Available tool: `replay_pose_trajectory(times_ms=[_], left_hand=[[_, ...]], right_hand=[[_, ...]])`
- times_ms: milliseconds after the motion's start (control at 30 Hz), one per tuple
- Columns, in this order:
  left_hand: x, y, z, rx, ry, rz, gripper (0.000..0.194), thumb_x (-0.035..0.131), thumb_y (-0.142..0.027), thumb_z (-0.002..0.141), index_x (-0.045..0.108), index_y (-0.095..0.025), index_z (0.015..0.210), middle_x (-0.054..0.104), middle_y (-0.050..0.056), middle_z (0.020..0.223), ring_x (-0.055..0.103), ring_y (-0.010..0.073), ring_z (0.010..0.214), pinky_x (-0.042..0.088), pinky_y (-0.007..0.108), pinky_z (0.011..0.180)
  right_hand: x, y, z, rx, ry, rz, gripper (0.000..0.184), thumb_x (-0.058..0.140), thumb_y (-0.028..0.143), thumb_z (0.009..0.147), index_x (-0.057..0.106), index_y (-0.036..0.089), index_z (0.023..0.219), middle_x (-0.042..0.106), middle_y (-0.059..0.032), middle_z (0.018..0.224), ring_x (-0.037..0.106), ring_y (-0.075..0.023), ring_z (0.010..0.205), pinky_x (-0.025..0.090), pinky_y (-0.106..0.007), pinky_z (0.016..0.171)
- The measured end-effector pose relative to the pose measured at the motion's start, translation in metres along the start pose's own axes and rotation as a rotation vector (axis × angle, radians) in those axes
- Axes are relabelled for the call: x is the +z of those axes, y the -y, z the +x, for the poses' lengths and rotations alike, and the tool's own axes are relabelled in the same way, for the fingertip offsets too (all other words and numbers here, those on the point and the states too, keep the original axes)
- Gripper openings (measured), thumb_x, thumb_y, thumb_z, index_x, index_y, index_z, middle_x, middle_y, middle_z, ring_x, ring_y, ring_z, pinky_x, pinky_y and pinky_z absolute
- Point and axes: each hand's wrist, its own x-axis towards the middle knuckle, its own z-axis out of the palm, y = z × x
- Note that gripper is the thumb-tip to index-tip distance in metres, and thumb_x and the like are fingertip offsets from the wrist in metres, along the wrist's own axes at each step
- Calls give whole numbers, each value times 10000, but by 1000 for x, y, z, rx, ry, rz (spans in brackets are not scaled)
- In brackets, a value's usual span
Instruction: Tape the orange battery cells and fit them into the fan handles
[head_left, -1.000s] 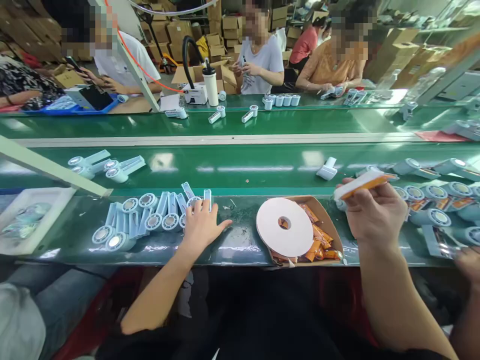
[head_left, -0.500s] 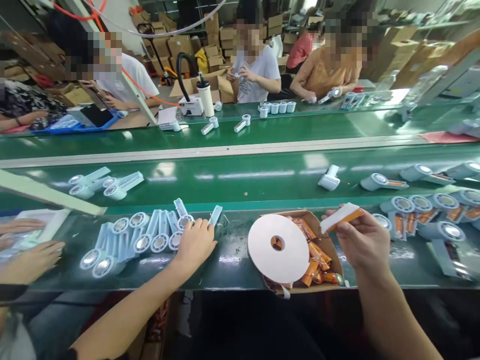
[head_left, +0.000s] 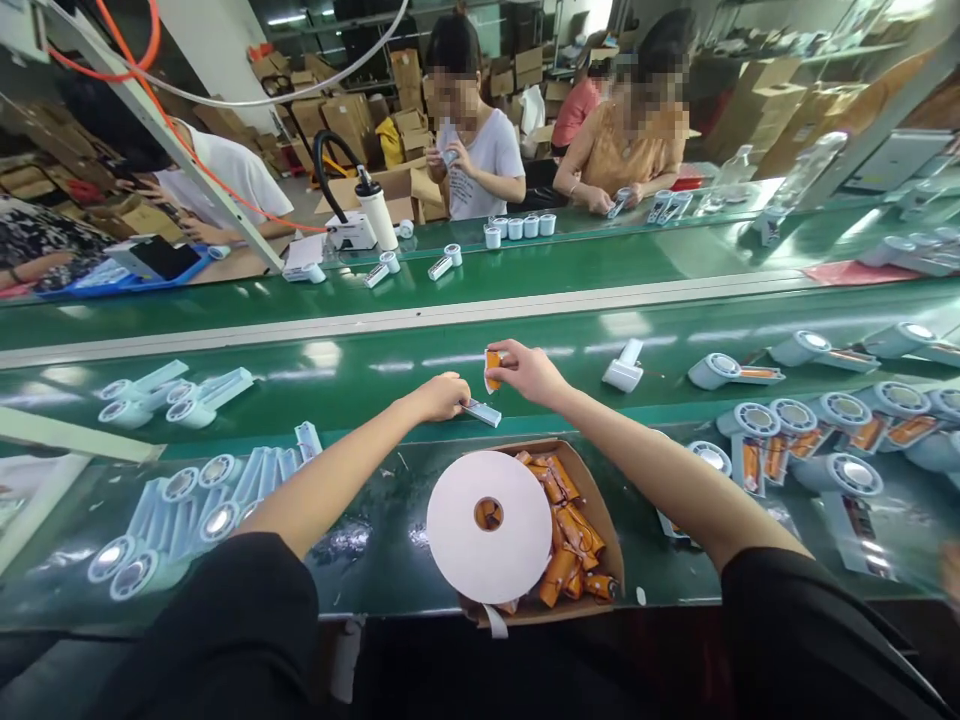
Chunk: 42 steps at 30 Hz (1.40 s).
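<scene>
Over the belt, my left hand (head_left: 441,397) is closed around a light-blue handheld fan housing (head_left: 484,412); its open handle trough points right and its head is hidden by my fingers. Just above it, my right hand (head_left: 529,371) pinches an orange battery (head_left: 492,368) with a white strip along its edge. Battery and trough are close but look apart. Below my hands, a white tape roll (head_left: 457,540) lies over the left part of a cardboard box (head_left: 611,520) holding several orange batteries (head_left: 577,535).
Several fan housings (head_left: 217,470) stand in rows at left, partly behind my left arm. At right are more housings (head_left: 757,420) with batteries in their handles. A lone housing (head_left: 624,368) lies on the belt (head_left: 360,375). Co-workers sit beyond a pale rail (head_left: 420,315).
My left hand has lifted a housing from the left group and carried it forward and right over the belt. My right hand has brought the battery left, close to it. The view has shifted.
</scene>
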Motion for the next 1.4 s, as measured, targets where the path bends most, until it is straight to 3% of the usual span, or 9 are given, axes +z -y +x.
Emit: replay_pose_trajectory(times_ms=[267, 533, 800, 967, 1100, 1167, 1267, 1333, 1400], left_hand=[[-5, -3, 1, -217, 6, -276, 207, 538, -308, 993, 717, -220, 1049, 796, 27, 1112, 726, 181, 978, 513, 245, 833], [-1, -22, 15, -347, -30, -351, 210, 598, -346, 1043, 710, -175, 1092, 758, 70, 1088, 710, 209, 1021, 567, 367, 939], [2, -27, 20, -317, -39, -390, 317, 662, -406, 1034, 684, -172, 1246, 704, 95, 1261, 698, 224, 1098, 610, 452, 969], [3, -27, 29, -257, -52, -384, 346, 661, -422, 1032, 673, -175, 1274, 694, 101, 1283, 693, 231, 1113, 608, 461, 973], [-8, -35, 32, -202, -81, -373, 330, 643, -427, 1035, 685, -172, 1240, 716, 104, 1238, 695, 237, 1109, 584, 461, 995], [-16, -44, 22, -156, -118, -367, 327, 628, -407, 1029, 687, -179, 1256, 727, 133, 1261, 674, 272, 1194, 540, 455, 1053], [-21, -63, -18, -14, -183, -360, 486, 699, -455, 952, 654, -214, 1371, 659, 142, 1453, 547, 323, 1409, 418, 452, 1195], [-16, -78, -59, 218, -154, -340, 643, 797, -540, 841, 648, -261, 1401, 636, 97, 1506, 514, 327, 1441, 364, 444, 1242], [-6, -92, -101, 488, -79, -255, 754, 841, -594, 761, 639, -271, 1412, 634, 98, 1512, 520, 356, 1429, 339, 495, 1256]], right_hand=[[11, -14, -5, -53, 189, -333, 367, 729, 258, 965, 648, 264, 1323, 838, 10, 927, 800, -191, 892, 565, -285, 820], [17, 3, -17, -70, 348, -699, 380, 679, 382, 1012, 659, 232, 1360, 819, -132, 1098, 782, -338, 1037, 540, -358, 839], [30, 11, -25, 52, 445, -875, 467, 639, 423, 1025, 623, 298, 1475, 794, -152, 1199, 774, -351, 1067, 562, -388, 857], [40, 23, -18, 148, 435, -880, 355, 661, 384, 998, 744, 288, 1330, 796, -139, 1232, 750, -333, 1134, 560, -389, 910], [21, 48, -18, 181, 334, -840, 278, 729, 318, 933, 801, 263, 1196, 821, -105, 1179, 752, -292, 1102, 547, -333, 900], [5, 60, -44, 182, 218, -805, 237, 634, 294, 999, 803, 255, 1160, 819, -84, 1198, 747, -248, 1094, 534, -300, 900], [-13, 62, -129, 231, 38, -739, 352, 506, 355, 1070, 804, 198, 969, 834, -88, 981, 753, -204, 876, 534, -279, 777], [-14, 54, -203, 311, -119, -545, 531, 565, 546, 1022, 702, 195, 648, 725, -60, 612, 659, -184, 593, 497, -286, 613], [-7, 47, -267, 353, -226, -261, 632, 548, 672, 981, 620, 219, 547, 619, -27, 479, 566, -162, 491, 456, -284, 539]])
